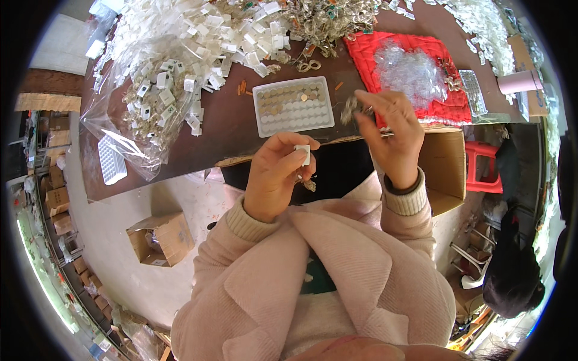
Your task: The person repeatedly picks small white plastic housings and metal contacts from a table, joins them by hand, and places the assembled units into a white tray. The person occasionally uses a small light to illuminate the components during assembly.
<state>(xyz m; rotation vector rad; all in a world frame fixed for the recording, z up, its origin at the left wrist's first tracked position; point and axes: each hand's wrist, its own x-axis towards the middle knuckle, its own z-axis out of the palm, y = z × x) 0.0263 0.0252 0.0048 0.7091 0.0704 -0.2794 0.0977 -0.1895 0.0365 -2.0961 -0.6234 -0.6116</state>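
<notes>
My left hand point(272, 174) is closed in a pinch on a small white plastic piece point(303, 155), held upright above the table's near edge. A short metal key chain point(309, 184) dangles below those fingers, seemingly joined to the piece, though the fingers hide the join. Raised to the right, my right hand point(395, 133) has its thumb and forefinger closed around a shiny metallic piece point(348, 111), blurred by motion. Between and beyond my hands lies a white plastic tray point(313, 121) with round cups; button cells fill part of its far rows.
A heap of white plastic pieces point(205, 33) covers the far left, beside a clear bag point(150, 114) of similar pieces. Metal key rings point(328, 27) are piled behind the tray. Clear plastic parts point(409, 72) lie on red cloth point(361, 51). Cardboard boxes point(159, 239) point(442, 168) stand below table level.
</notes>
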